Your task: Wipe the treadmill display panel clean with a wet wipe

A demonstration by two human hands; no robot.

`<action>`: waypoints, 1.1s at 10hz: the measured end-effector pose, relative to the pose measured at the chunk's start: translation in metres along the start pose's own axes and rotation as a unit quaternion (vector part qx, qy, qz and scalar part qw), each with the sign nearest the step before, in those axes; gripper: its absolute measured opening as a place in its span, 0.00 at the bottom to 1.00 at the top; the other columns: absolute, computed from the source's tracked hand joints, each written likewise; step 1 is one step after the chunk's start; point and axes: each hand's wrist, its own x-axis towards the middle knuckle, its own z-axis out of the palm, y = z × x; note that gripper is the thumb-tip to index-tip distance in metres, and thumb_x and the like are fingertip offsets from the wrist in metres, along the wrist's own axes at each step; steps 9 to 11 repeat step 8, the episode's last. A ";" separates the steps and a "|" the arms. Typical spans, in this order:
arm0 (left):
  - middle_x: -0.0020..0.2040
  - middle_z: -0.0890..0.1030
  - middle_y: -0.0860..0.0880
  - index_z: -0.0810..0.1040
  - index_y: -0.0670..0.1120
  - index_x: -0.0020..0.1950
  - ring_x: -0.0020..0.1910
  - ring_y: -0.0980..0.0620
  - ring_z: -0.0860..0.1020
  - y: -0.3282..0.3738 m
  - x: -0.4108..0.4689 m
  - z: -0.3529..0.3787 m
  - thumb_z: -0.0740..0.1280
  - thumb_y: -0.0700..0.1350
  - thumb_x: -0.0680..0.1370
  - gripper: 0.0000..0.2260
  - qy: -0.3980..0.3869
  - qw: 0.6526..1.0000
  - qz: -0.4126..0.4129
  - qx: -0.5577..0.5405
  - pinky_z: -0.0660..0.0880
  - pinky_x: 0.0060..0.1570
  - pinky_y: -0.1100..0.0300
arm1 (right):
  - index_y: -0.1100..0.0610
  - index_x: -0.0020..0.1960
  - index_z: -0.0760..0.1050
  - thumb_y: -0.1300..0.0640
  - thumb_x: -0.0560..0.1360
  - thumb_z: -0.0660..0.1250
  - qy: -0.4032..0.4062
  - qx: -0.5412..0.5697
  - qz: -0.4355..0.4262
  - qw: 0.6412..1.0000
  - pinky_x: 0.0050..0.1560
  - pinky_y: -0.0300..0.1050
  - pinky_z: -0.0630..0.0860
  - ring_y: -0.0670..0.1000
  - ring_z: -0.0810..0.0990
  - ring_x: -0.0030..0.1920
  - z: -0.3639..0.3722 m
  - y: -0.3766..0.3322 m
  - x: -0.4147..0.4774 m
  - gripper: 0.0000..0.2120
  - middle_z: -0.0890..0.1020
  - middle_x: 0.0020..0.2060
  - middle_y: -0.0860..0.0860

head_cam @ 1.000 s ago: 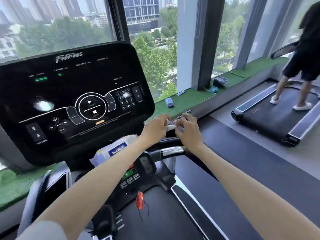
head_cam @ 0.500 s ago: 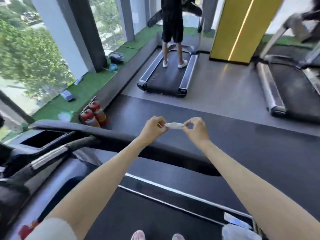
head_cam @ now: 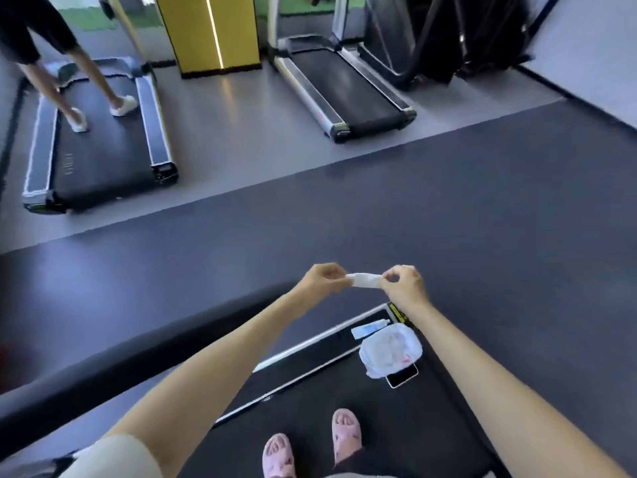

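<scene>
A small white wet wipe, rolled into a short strip, is stretched between my two hands in front of me. My left hand pinches its left end and my right hand pinches its right end. Both hands are held out over the treadmill's black side rail. The treadmill display panel is out of view.
On the treadmill belt near my pink slippers lie a white plastic bag, a phone and a small tube. A person walks on a treadmill at far left; another treadmill and a yellow pillar stand beyond.
My view has swung away from the display panel, right and down toward the belt and floor. Both hands kept hold of the wipe and now stretch it between them.
</scene>
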 end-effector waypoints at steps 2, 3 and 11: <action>0.35 0.76 0.50 0.78 0.42 0.47 0.33 0.54 0.73 -0.012 0.036 0.094 0.68 0.43 0.75 0.05 -0.090 0.994 -0.053 0.034 0.69 0.33 0.65 | 0.58 0.38 0.77 0.61 0.69 0.68 -0.028 0.090 0.172 0.980 0.38 0.42 0.70 0.52 0.75 0.41 -0.036 0.090 -0.003 0.02 0.79 0.41 0.54; 0.36 0.76 0.50 0.78 0.40 0.49 0.30 0.58 0.73 -0.023 0.057 0.137 0.68 0.41 0.75 0.06 -0.118 0.987 -0.104 0.040 0.69 0.32 0.67 | 0.62 0.42 0.78 0.63 0.71 0.67 -0.058 0.111 0.217 0.968 0.28 0.34 0.68 0.48 0.71 0.36 -0.050 0.133 0.009 0.02 0.76 0.38 0.53; 0.69 0.69 0.40 0.43 0.47 0.77 0.58 0.43 0.75 -0.069 0.178 0.289 0.58 0.47 0.81 0.30 -0.048 0.958 -0.277 0.050 0.71 0.51 0.58 | 0.48 0.76 0.43 0.52 0.75 0.62 -0.251 -0.011 0.348 0.903 0.68 0.54 0.59 0.59 0.53 0.73 -0.075 0.272 0.130 0.38 0.49 0.76 0.54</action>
